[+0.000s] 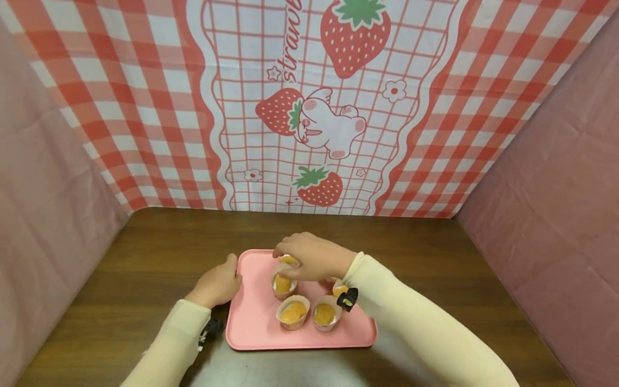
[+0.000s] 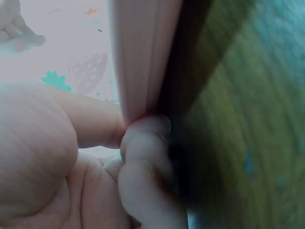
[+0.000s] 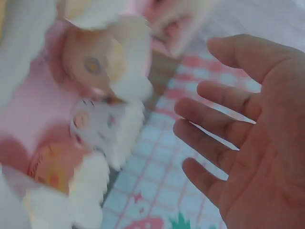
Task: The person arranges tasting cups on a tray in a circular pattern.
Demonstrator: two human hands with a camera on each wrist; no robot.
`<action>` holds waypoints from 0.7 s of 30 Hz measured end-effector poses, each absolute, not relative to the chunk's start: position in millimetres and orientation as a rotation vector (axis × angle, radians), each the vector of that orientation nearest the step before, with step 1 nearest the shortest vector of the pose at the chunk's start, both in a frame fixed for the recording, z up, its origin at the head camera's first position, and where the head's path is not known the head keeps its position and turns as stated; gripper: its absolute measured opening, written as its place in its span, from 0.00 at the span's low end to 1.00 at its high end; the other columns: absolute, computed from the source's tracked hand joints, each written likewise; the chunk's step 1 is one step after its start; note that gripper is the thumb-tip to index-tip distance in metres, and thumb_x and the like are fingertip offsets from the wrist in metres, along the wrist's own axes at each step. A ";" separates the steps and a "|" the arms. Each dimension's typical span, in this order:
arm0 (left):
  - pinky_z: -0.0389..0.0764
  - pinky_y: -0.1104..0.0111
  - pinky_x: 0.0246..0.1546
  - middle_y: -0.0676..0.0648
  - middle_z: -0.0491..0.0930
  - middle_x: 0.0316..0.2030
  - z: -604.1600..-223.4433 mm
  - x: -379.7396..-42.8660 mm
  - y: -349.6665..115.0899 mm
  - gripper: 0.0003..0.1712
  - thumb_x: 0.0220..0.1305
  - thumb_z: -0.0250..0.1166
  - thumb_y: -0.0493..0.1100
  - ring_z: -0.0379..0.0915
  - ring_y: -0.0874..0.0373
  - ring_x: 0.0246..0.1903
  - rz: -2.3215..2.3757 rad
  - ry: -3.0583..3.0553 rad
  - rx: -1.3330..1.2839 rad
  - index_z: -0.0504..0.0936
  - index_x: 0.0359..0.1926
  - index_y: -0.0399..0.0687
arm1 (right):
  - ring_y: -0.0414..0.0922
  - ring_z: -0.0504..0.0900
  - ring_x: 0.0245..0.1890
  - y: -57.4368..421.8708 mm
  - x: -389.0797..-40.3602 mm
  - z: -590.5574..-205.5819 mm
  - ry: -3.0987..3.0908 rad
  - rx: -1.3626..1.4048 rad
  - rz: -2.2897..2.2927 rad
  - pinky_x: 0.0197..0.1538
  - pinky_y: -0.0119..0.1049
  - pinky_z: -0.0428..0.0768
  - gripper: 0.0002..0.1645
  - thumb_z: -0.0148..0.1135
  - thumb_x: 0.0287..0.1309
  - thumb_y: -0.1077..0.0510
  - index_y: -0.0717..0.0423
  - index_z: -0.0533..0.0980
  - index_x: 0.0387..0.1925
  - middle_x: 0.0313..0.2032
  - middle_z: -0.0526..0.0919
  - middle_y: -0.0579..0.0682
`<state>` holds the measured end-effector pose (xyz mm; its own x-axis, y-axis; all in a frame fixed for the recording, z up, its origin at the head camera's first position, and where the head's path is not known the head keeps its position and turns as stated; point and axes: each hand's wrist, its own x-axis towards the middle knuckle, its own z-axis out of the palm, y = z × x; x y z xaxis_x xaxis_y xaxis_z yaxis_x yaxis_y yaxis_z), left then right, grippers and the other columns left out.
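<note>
A pink tray point(image 1: 256, 328) lies on the wooden table with several muffins in paper cups on it. My left hand point(image 1: 216, 283) grips the tray's left side; in the left wrist view its thumb and curled fingers point(image 2: 147, 143) pinch the tray's edge point(image 2: 143, 52). My right hand point(image 1: 319, 259) hovers above the muffins at the back, partly covering a muffin point(image 1: 288, 259) and close over another muffin point(image 1: 282, 284). The right wrist view shows this hand point(image 3: 248, 129) with fingers spread, holding nothing, beside a printed paper cup point(image 3: 102, 124).
Nearer the front of the tray stand two muffins, a left one point(image 1: 293, 312) and a right one point(image 1: 325, 314). Another muffin point(image 1: 340, 289) is partly hidden by the right sleeve. A strawberry-print checked cloth point(image 1: 309, 107) hangs behind the wooden table point(image 1: 411, 236); pink cloth point(image 1: 546, 188) hangs at both sides.
</note>
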<state>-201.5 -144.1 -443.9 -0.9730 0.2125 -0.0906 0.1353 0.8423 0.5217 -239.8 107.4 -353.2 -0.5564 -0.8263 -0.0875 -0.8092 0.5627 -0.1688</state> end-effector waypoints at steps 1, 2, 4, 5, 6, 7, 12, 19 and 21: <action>0.77 0.50 0.34 0.36 0.81 0.31 -442.6 -201.2 -143.7 0.16 0.73 0.55 0.39 0.79 0.47 0.29 0.801 2.870 0.276 0.68 0.53 0.30 | 0.46 0.79 0.60 115.0 -240.6 -348.3 2.647 -1.373 -0.234 0.67 0.44 0.71 0.24 0.65 0.68 0.46 0.51 0.79 0.61 0.56 0.83 0.46; 0.77 0.50 0.34 0.36 0.81 0.31 -442.2 -200.8 -143.7 0.16 0.73 0.55 0.39 0.80 0.47 0.29 0.805 2.871 0.281 0.68 0.53 0.30 | 0.46 0.79 0.58 122.9 -241.1 -344.0 2.659 -1.358 -0.305 0.65 0.44 0.72 0.23 0.65 0.69 0.47 0.51 0.79 0.60 0.55 0.83 0.46; 0.77 0.50 0.35 0.36 0.81 0.32 -443.3 -201.3 -144.1 0.17 0.73 0.55 0.39 0.80 0.47 0.30 0.814 2.866 0.287 0.67 0.53 0.29 | 0.45 0.80 0.55 138.5 -242.2 -340.4 2.711 -1.330 -0.391 0.61 0.44 0.75 0.20 0.64 0.69 0.48 0.52 0.81 0.57 0.53 0.84 0.46; 0.77 0.50 0.35 0.36 0.81 0.32 -443.6 -201.2 -144.2 0.17 0.73 0.55 0.39 0.80 0.47 0.30 0.816 2.865 0.287 0.67 0.54 0.29 | 0.45 0.80 0.53 145.9 -242.4 -339.9 2.745 -1.315 -0.421 0.60 0.44 0.76 0.19 0.64 0.69 0.49 0.52 0.81 0.56 0.52 0.84 0.47; 0.77 0.50 0.36 0.35 0.82 0.34 -443.7 -201.0 -144.2 0.17 0.73 0.55 0.39 0.80 0.46 0.31 0.820 2.861 0.287 0.67 0.54 0.29 | 0.45 0.81 0.52 153.1 -241.6 -339.4 2.783 -1.284 -0.448 0.59 0.45 0.77 0.18 0.64 0.68 0.50 0.53 0.81 0.55 0.51 0.84 0.47; 0.77 0.49 0.36 0.35 0.82 0.35 -443.3 -200.8 -144.4 0.18 0.73 0.55 0.39 0.81 0.46 0.32 0.822 2.860 0.289 0.67 0.54 0.29 | 0.45 0.81 0.51 160.0 -241.3 -340.0 2.824 -1.259 -0.472 0.57 0.45 0.78 0.17 0.65 0.68 0.51 0.53 0.82 0.53 0.49 0.85 0.48; 0.77 0.50 0.37 0.34 0.82 0.36 -442.4 -200.0 -144.9 0.19 0.74 0.55 0.40 0.81 0.46 0.33 0.818 2.850 0.289 0.67 0.56 0.28 | 0.45 0.83 0.49 191.6 -236.4 -350.6 3.008 -1.125 -0.566 0.54 0.46 0.81 0.13 0.67 0.66 0.54 0.55 0.82 0.50 0.46 0.85 0.49; 0.76 0.51 0.35 0.36 0.81 0.33 -442.5 -200.5 -144.1 0.17 0.74 0.54 0.40 0.80 0.47 0.31 0.807 2.843 0.299 0.67 0.54 0.30 | 0.45 0.84 0.47 233.9 -228.3 -373.6 3.168 -0.939 -0.672 0.51 0.48 0.82 0.11 0.69 0.63 0.57 0.52 0.82 0.47 0.44 0.84 0.46; 0.76 0.52 0.35 0.36 0.81 0.33 -442.4 -200.4 -144.1 0.17 0.74 0.54 0.40 0.79 0.48 0.30 0.806 2.838 0.299 0.67 0.54 0.30 | 0.46 0.84 0.46 245.5 -226.3 -379.1 3.185 -0.879 -0.733 0.50 0.49 0.82 0.11 0.69 0.64 0.57 0.52 0.82 0.47 0.44 0.84 0.46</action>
